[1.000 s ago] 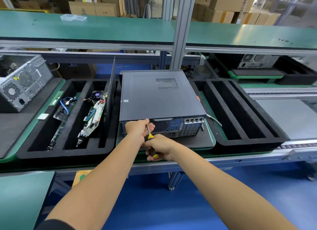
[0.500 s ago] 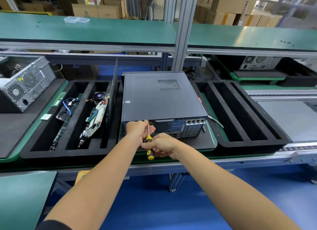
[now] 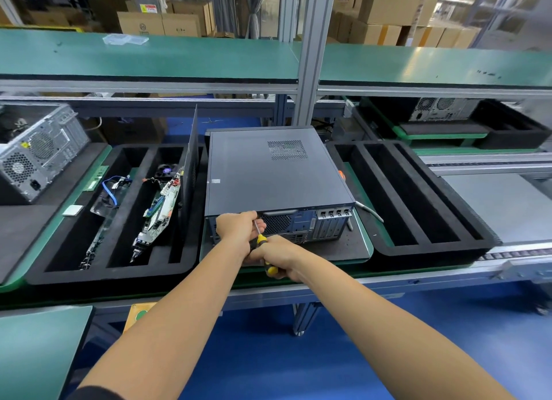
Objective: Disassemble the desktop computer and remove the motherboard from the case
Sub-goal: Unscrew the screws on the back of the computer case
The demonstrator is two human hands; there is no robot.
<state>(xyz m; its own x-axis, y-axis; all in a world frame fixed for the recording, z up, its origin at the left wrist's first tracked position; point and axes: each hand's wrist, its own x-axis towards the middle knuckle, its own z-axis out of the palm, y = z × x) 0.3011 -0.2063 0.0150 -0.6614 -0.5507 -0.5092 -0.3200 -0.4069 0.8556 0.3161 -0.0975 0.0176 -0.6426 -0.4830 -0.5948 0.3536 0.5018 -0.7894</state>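
Note:
A dark grey desktop computer case [image 3: 268, 172] lies flat on a black mat, its rear panel facing me and its side cover closed. My right hand [image 3: 277, 257] grips the yellow-and-black handle of a screwdriver [image 3: 264, 244]. The thin shaft points up-left at the rear panel's upper left edge. My left hand [image 3: 239, 229] is curled at that same edge, its fingers pinching the shaft near the tip. The screw itself is hidden behind my left hand.
A black foam tray [image 3: 35, 268] on the left holds a removed motherboard [image 3: 161, 211], cables and an upright side panel [image 3: 191, 160]. A slotted foam tray [image 3: 418, 220] lies to the right. A silver open case [image 3: 35, 151] stands far left. A shelf runs overhead.
The screwdriver handle has turned a little in my right hand while the tip stays at the case's rear edge. My left hand has not left the shaft.

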